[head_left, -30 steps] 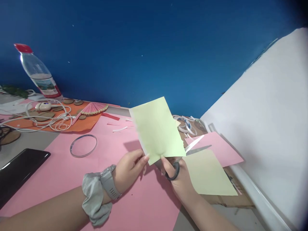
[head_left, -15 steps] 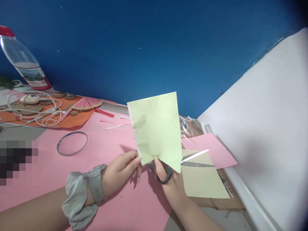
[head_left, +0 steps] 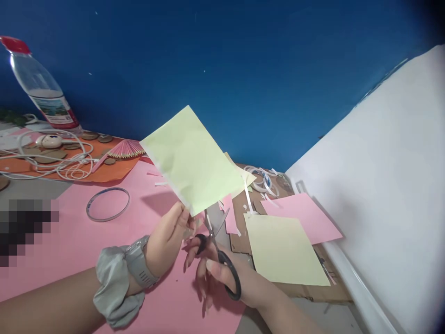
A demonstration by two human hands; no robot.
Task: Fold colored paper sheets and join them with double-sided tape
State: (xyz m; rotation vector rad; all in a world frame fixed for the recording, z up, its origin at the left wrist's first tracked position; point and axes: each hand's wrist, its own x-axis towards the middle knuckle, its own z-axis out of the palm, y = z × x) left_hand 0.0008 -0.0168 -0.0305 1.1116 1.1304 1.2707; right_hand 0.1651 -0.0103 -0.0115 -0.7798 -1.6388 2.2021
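Note:
My left hand (head_left: 170, 232) pinches the bottom corner of a pale green sheet of paper (head_left: 194, 162), which is tilted and held up above the table. A whitish strip runs along the sheet's left edge. Black-handled scissors (head_left: 232, 278) are in my right hand (head_left: 222, 269), with thumb and fingers through the loops. Their blades are spread and point up, just below the sheet's lower edge. Under both hands lies a large pink sheet (head_left: 62, 241). A grey watch and a grey-green scrunchie circle my left wrist.
A ring of tape (head_left: 107, 204) lies on the pink sheet. At the left are a bottle (head_left: 52, 99), white cable (head_left: 73, 160) and a folded pink fan (head_left: 127, 148). On the right, a pale yellow-green sheet (head_left: 287, 250) and pink paper (head_left: 306, 215) rest on cardboard near a white wall.
The green sheet has turned and shifted up and left. My right hand has let go of it and moved down, and the scissors have swung from pointing right to pointing up, blades apart.

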